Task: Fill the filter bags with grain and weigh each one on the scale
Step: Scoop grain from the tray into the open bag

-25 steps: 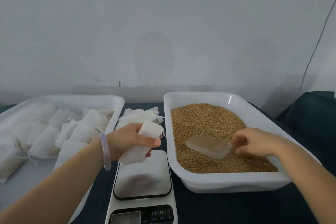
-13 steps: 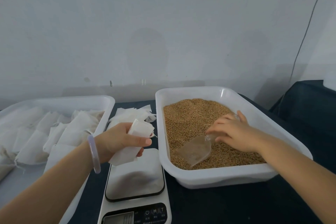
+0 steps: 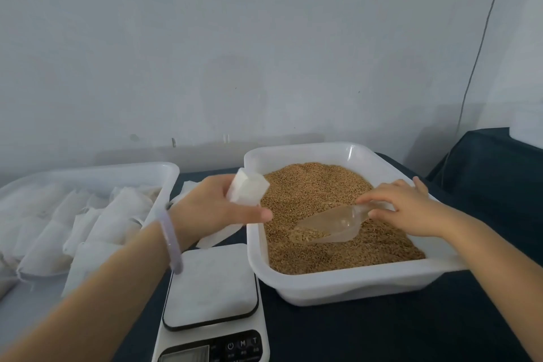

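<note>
**Scooping grain with a bag held ready**

Head view: your left hand [image 3: 214, 209] sits at the centre of the frame and grips a white filter bag [image 3: 248, 191]. Your fingers curl round it and your thumb lies across its front. The bag's upper end stands above your hand, over the left rim of the grain tray [image 3: 338, 285], and its lower end hangs out below your palm, above the scale [image 3: 210, 285]. A pale bracelet [image 3: 172, 241] circles that wrist.

Right of centre, your right hand [image 3: 408, 209] pinches the handle of a clear plastic scoop [image 3: 332, 225], fingers bent close around it. The scoop lies tilted in the brown grain [image 3: 317, 185], mouth toward the lower left, with some grain inside.

In the left of the frame a second white tray [image 3: 88, 170] holds many filled bags [image 3: 97, 214] lying side by side. The scale stands at the lower centre, between the two trays, on a dark cloth [image 3: 382, 332]. Its display at the bottom edge is too blurred to read.
</note>
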Available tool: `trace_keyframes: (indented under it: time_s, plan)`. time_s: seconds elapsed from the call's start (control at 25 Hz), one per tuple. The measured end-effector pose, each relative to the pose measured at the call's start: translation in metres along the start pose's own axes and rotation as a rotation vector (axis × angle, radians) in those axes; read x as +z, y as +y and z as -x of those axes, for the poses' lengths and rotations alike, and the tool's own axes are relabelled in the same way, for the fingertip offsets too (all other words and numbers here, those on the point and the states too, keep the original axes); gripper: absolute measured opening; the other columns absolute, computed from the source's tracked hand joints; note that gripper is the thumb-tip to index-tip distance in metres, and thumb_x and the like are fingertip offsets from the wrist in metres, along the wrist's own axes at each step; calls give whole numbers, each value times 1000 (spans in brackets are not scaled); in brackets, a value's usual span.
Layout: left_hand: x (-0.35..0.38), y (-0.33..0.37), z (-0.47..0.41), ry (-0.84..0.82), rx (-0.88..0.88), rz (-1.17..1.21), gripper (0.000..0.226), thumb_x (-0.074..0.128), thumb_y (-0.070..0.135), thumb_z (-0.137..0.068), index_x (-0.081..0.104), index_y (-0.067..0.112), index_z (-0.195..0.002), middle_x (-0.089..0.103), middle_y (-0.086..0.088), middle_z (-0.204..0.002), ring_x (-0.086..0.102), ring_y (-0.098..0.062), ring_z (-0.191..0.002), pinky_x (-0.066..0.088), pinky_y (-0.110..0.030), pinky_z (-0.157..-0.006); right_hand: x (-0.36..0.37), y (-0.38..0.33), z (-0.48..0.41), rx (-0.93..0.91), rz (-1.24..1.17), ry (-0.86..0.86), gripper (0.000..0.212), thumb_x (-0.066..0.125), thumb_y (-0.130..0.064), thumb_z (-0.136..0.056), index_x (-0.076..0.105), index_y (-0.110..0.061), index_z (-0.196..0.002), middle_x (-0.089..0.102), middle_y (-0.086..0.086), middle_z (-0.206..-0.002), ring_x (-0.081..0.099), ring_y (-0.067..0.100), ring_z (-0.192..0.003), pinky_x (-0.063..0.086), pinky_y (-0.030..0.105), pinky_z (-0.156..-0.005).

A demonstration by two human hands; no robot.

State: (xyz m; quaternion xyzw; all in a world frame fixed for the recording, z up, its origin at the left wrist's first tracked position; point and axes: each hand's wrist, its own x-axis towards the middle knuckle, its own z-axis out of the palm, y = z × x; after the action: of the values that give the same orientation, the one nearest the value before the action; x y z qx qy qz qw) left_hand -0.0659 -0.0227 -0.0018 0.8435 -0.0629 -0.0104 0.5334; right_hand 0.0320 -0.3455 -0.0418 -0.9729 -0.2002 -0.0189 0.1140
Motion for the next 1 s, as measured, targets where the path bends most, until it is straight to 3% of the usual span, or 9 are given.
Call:
trace_keyframes:
  time_s: [0.08, 0.2, 0.36, 0.48, 0.72, 0.84, 1.0]
  plan:
    - [21, 8, -13, 50, 26, -132, 50, 88, 44, -48, 65, 25, -88, 66, 6, -78, 61, -7, -70, 50, -17, -63, 2, 6, 6, 17, -28, 49, 26, 52, -38, -93, 45, -60, -105, 51, -26, -116, 32, 14, -130, -8, 54, -112]
    - [55, 10, -35, 110, 85, -248, 45, 86, 39, -59, 52, 27, -87, 55, 11, -77, 51, -2, -66, 38, -8, -48, 5, 4, 13, 22, -120, 123, 25, 53, -38, -93, 45, -59, -104, 55, -19, -123, 36, 15, -129, 1, 50, -113]
    - [78, -7, -46, 158, 52, -359, 53, 82, 41, -65, 50, 28, -106, 55, 10, -90, 55, -11, -84, 51, -28, -69, 0, 1, 13, 33, -223, 278, 25, 54, -34, -93, 51, -55, -105, 59, -17, -118, 38, 16, -124, 6, 43, -111]
    - [81, -20, -47, 174, 13, -360, 54, 81, 44, -64, 49, 30, -106, 57, 9, -93, 54, -22, -99, 50, -42, -85, -5, 5, 16, 39, -190, 347, 26, 54, -31, -93, 51, -55, -103, 58, -22, -108, 39, 15, -120, 7, 38, -109]
    - [79, -23, -48, 178, -10, -330, 54, 82, 47, -61, 49, 34, -102, 58, 9, -95, 53, -20, -99, 50, -42, -86, -39, 8, 21, -39, -214, 380, 27, 57, -29, -91, 53, -54, -101, 55, -29, -97, 38, 8, -111, 7, 36, -108]
    - [79, -23, -49, 148, -18, -353, 51, 82, 49, -59, 49, 36, -96, 58, 9, -92, 54, -22, -98, 49, -44, -88, -58, -3, 19, -80, -91, 337, 26, 56, -31, -92, 51, -53, -103, 56, -24, -101, 37, 9, -111, 7, 32, -106]
    - [79, -23, -49, 134, -27, -349, 49, 82, 52, -57, 47, 35, -89, 58, 7, -91, 54, -22, -96, 50, -44, -85, -74, -21, 12, -124, 104, 349, 26, 56, -34, -91, 59, -45, -115, 53, -21, -99, 37, 13, -116, 2, 39, -112]
